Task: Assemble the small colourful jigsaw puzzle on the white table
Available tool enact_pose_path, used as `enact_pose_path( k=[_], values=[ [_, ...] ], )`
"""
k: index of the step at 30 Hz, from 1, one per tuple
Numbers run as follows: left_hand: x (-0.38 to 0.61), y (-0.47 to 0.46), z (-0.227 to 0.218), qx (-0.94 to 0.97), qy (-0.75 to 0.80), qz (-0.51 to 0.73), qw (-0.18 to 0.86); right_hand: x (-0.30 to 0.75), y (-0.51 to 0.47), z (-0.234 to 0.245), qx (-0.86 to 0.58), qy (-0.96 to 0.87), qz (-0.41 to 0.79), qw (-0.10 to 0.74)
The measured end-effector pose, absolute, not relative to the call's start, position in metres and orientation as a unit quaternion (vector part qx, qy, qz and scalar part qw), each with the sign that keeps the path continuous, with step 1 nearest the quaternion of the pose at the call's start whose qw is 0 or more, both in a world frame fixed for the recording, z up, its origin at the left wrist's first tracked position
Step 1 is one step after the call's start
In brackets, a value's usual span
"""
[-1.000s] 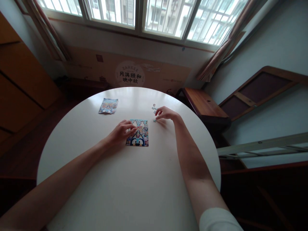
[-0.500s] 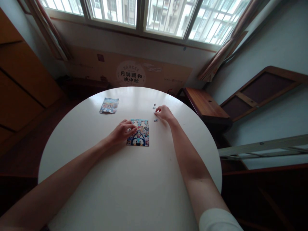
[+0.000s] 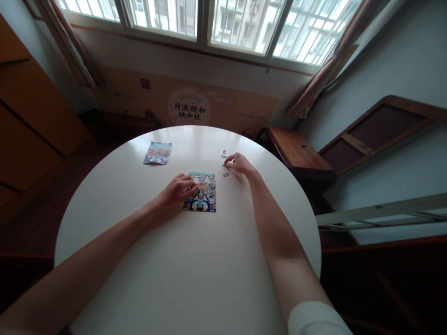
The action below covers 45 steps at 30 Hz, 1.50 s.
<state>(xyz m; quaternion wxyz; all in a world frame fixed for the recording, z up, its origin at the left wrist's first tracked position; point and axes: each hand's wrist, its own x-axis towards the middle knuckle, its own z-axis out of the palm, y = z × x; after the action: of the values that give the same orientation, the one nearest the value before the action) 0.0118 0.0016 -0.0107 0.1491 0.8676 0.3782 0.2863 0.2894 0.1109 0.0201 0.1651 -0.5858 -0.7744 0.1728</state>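
A colourful jigsaw puzzle (image 3: pixel 202 199) lies flat on the white round table (image 3: pixel 195 260), with a blue dog-like face at its near edge and pale gaps in its far part. Across its left side rests my left hand (image 3: pixel 179 188), fingers stretched out and holding nothing. To the right of the puzzle, my right hand (image 3: pixel 240 164) pinches a small puzzle piece (image 3: pixel 224 165) at the tabletop, mostly covered by the fingertips. Loose puzzle pieces (image 3: pixel 224 157) lie just beyond those fingers, and another small cluster (image 3: pixel 226 175) sits nearer the puzzle.
A printed picture sheet (image 3: pixel 158 153) matching the puzzle lies at the table's far left. Beyond the right edge stands a wooden bench (image 3: pixel 296 149). A cream printed board (image 3: pixel 226 109) leans under the window, and an orange cabinet (image 3: pixel 31 116) is at left.
My right hand has shifted very slightly at the loose pieces, its fingertips still together. My left hand stays on the puzzle.
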Motion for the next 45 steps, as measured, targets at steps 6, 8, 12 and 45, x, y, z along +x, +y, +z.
enact_pose_path(
  k=[6,8,12,45],
  values=[
    [0.014,-0.003,-0.004,0.886,0.358,0.266,0.125,0.287,0.112,0.017,-0.605,-0.743,0.221,0.18],
    [0.014,-0.004,-0.003,0.889,0.357,0.261,0.122,0.287,0.113,0.016,-0.6,-0.741,0.236,0.189],
    [0.014,-0.004,-0.002,0.888,0.358,0.262,0.125,0.289,0.115,0.014,-0.592,-0.742,0.249,0.191],
    [0.016,-0.007,-0.002,0.895,0.363,0.239,0.099,0.231,0.092,0.046,-0.385,-0.838,0.38,0.075]
  ],
)
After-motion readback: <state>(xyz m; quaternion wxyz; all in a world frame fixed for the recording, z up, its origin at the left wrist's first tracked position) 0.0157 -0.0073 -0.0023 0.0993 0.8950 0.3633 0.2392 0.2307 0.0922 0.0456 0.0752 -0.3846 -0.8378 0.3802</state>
